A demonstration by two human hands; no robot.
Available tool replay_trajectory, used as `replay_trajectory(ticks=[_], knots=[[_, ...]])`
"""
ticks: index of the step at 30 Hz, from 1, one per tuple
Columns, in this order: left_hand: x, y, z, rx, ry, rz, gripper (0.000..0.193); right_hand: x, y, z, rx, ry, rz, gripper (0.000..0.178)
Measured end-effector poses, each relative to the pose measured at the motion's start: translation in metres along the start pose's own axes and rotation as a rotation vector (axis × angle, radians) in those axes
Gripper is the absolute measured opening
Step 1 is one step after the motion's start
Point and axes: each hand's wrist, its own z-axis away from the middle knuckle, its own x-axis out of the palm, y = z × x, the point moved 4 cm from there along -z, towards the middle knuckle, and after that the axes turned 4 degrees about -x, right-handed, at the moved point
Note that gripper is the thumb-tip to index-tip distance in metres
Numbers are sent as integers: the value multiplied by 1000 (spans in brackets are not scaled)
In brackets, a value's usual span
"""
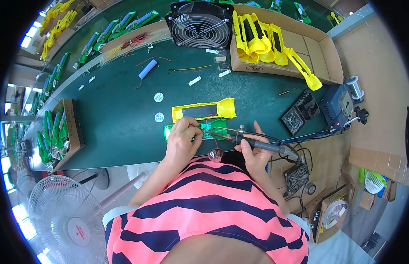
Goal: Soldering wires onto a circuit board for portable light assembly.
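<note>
My right hand (pixel 256 154) grips a grey soldering iron (pixel 261 145) with a thin metal tube along it; its tip points left onto a green circuit board (pixel 206 130). That board lies in a green flashlight housing (pixel 220 125) at the table's near edge. My left hand (pixel 185 137) rests over the housing's left part, fingers pinched together above the board; what they hold is too small to make out. A red wire runs down to a round lamp reflector (pixel 216 154) near my shirt. Just beyond lies a yellow housing half (pixel 227 109).
A black fan (pixel 200 26) and a carton (pixel 296 70) of yellow housings stand at the back. To the right are a soldering station (pixel 338 105), a tip-cleaning tray (pixel 296 119) and a solder spool (pixel 354 88). A blue battery (pixel 148 69) lies mid-table; a box (pixel 69 132) of green housings is left.
</note>
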Motion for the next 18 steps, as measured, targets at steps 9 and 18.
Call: replay_trajectory(ticks=[9,18], knots=[[0,0,0,-14,-6,-5,12,-10,-2,2,109,151,-139,15],[-7,0,-13,-97,-40,80,17,-18,8,5,133,138,-120,17]])
